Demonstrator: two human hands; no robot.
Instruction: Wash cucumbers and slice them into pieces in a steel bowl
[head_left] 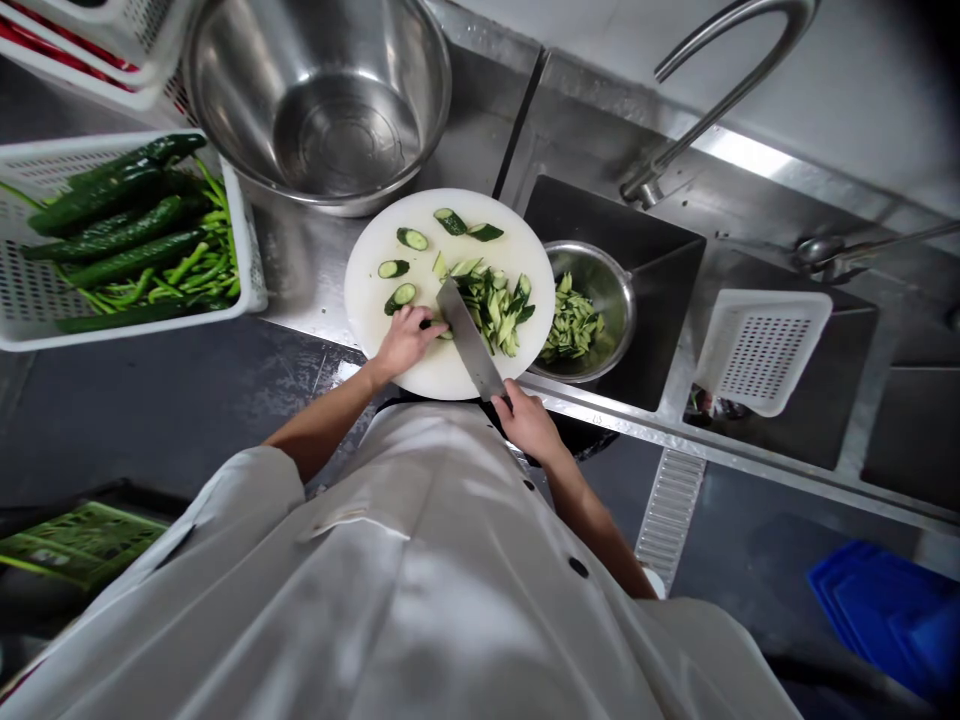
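Observation:
A round white cutting board point(367, 250) lies on the steel counter in front of me. My right hand point(526, 420) grips the handle of a cleaver point(472, 345), its broad blade lying across the board. Beside the blade, my left hand point(407, 342) presses with bent fingers on a cucumber piece point(445, 334), mostly covered by the fingers. Thin cucumber slices point(495, 305) are heaped to the right of the blade. Several short cucumber chunks point(400, 297) rest at the board's left and top. Right of the board, a steel bowl point(624, 315) holds more cut cucumber.
A white basket point(251, 250) of whole cucumbers point(127, 225) and green peppers point(202, 270) stands at left. Behind the board sits a big steel basin point(352, 120). Sinks, a curved faucet point(720, 110) and a white perforated basket point(765, 350) are at right.

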